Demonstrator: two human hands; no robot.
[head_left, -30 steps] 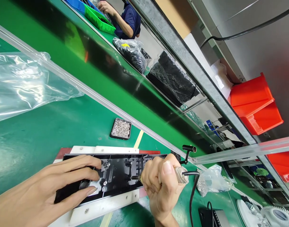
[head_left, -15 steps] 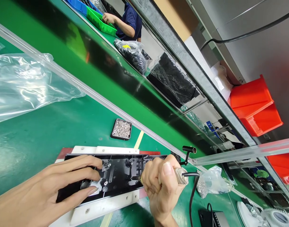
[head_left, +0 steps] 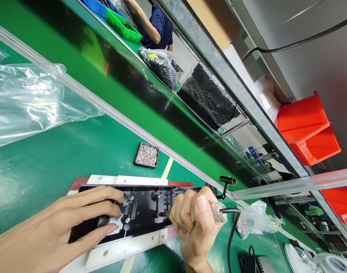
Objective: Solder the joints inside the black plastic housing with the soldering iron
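A long black plastic housing (head_left: pixel 142 208) lies in a white fixture (head_left: pixel 128 248) on the green bench. My left hand (head_left: pixel 85 212) rests over its left part with the fingers stretched and apart. Wrapped around the handle of a corded soldering iron (head_left: pixel 219 213) are the fingers of my right hand (head_left: pixel 193 223), at the housing's right part. The iron's thin dark tip points left and meets the inside of the housing; the exact contact spot is too small to tell. Beyond the housing sits a small black tray (head_left: pixel 146 154) of tiny silvery metal pieces.
Clear plastic bags (head_left: pixel 34 106) lie at the left. A metal rail (head_left: pixel 116 127) crosses behind the tray. To the right are a black holder (head_left: pixel 227 181), a bag of small pieces (head_left: pixel 255 220) and a dark box (head_left: pixel 254 261). A co-worker (head_left: pixel 158 28) stands across by a green bin (head_left: pixel 124 26).
My hands and the soldering iron stay almost in place. Across the bench, the co-worker's hand has moved from the green bin up towards the plastic bag behind it.
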